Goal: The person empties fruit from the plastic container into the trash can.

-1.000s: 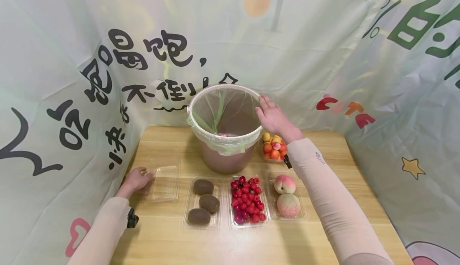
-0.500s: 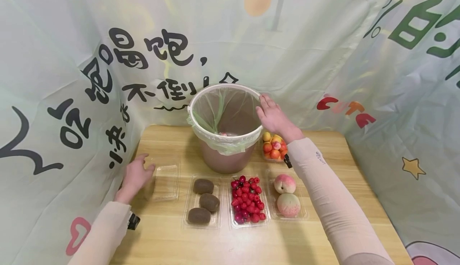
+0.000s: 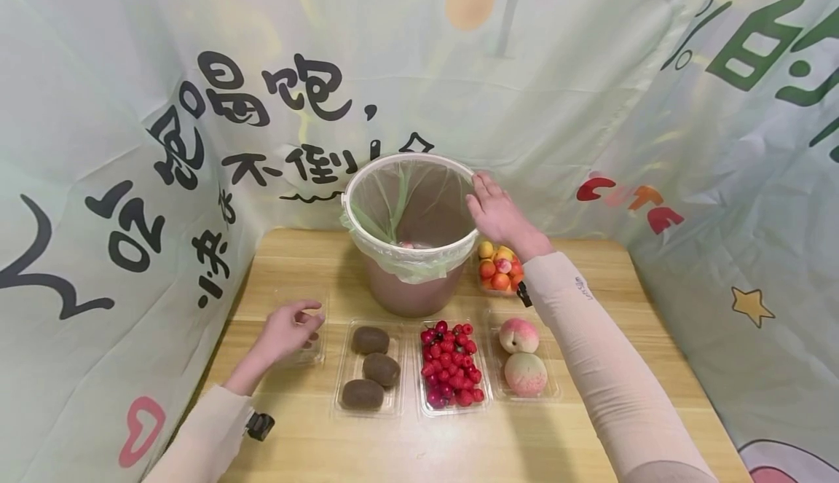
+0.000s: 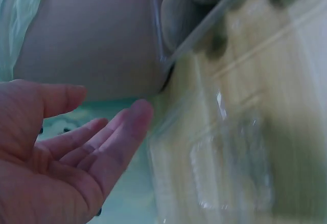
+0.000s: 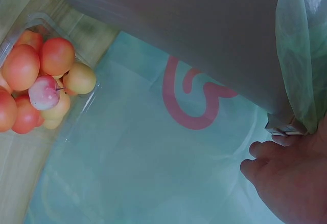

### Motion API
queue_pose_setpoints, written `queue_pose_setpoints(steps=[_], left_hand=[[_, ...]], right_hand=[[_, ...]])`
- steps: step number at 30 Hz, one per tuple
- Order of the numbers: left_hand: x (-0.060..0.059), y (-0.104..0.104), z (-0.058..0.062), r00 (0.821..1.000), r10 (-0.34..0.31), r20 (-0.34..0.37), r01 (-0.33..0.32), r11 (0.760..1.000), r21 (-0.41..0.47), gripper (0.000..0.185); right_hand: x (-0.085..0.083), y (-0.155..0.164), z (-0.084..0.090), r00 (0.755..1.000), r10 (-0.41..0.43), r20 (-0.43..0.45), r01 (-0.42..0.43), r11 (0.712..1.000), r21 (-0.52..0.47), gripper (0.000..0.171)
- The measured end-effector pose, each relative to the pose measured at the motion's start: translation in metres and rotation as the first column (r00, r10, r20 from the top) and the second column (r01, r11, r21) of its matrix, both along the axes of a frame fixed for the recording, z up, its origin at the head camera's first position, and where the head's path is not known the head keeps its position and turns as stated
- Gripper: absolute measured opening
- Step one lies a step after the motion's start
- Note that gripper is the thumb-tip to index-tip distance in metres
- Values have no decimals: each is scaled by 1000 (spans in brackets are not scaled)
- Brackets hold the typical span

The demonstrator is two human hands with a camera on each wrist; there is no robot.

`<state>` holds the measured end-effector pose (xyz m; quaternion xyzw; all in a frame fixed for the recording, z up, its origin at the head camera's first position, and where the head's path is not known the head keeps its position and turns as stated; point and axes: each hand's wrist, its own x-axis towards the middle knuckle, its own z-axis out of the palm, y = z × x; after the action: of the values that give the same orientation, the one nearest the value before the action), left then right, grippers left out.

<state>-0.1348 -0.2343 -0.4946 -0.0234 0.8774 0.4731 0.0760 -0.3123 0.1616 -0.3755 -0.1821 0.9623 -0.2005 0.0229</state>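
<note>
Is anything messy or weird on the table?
Mostly tidy. One clear tray at the left, under the left hand, is empty, while the other trays hold kiwis, cherries and peaches. Nothing is spilled. The right hand rests on the bin rim.

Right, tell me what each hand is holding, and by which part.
Left hand holds nothing; it hovers open over the empty clear plastic tray. Right hand rests straight-fingered against the brown bucket's rim, gripping nothing.
</note>
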Motion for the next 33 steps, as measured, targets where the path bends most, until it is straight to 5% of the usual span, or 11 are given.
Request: queue_pose_setpoints(steps=[11, 21, 33], left_hand=[[9, 30, -18, 991, -118, 56, 116, 992, 38, 51], [12, 41, -24, 996, -80, 37, 82, 996, -34, 61], [20, 47, -49, 994, -94, 50, 95, 995, -35, 65]], right_hand=[[0, 0, 0, 1000, -2, 0, 2, 1000, -5, 68], [-1, 0, -1, 1000, -4, -3, 4, 1000, -4, 69], [-1, 1, -2, 1000, -2, -9, 2, 1000, -5, 68]])
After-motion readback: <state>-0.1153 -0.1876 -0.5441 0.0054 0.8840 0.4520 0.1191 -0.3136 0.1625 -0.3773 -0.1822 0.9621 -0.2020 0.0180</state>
